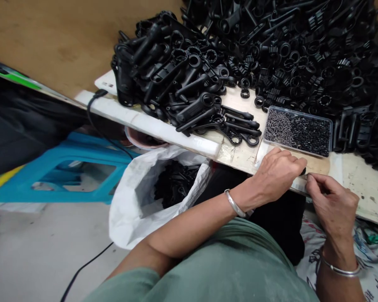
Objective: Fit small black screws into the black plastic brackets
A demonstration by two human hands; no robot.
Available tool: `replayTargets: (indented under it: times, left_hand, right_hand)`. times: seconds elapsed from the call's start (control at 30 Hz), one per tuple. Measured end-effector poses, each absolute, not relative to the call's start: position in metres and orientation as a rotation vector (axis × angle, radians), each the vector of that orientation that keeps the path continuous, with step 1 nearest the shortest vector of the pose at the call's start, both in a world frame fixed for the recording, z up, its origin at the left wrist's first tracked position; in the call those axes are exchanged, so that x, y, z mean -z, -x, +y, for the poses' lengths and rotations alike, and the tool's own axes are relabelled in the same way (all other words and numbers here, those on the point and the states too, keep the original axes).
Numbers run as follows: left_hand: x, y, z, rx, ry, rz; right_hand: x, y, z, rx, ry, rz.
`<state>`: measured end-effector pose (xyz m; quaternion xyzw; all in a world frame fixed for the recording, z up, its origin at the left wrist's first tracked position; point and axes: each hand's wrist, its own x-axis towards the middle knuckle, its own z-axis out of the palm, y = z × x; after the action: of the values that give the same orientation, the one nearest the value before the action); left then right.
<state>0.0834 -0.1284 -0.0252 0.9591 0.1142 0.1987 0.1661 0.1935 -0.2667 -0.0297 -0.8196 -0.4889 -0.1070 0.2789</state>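
At the table's front edge my left hand is closed, its fingertips on a small black part that is mostly hidden. Just to its right, my right hand is closed in a pinch, thumb against forefinger. Its fingertips almost meet those of the left hand; whatever they hold is too small to make out. Behind both hands lies a clear plastic box, with small silvery metal pieces in its left half and small black pieces in its right half.
Black plastic handle-like parts and black rings are heaped across the table. Below its edge stands a white sack with black parts inside. A blue plastic stool is at the left, and a black cable hangs off the edge.
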Motion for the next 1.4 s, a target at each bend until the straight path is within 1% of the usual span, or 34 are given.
replayTargets:
  times: [0.47,0.63,0.77,1.0,1.4]
  left_hand:
    - [0.038,-0.086,-0.132,-0.852,-2.795,0.306]
    - [0.042,-0.086,-0.134,-0.892,-2.767,0.312]
    - [0.042,-0.078,-0.134,-0.886,-2.655,0.331]
    - [0.048,-0.048,-0.134,-1.093,-2.396,0.326]
    - [0.064,-0.049,-0.139,-1.238,-2.284,0.309]
  right_hand:
    - [0.031,-0.191,-0.264,0.286,2.14,-1.327]
    - [0.032,-0.191,-0.263,0.276,2.152,-1.322]
    - [0.03,-0.192,-0.265,0.265,2.166,-1.317]
    - [0.025,-0.193,-0.265,0.292,2.133,-1.414]
    - [0.019,-0.192,-0.256,0.467,2.02,-1.708]
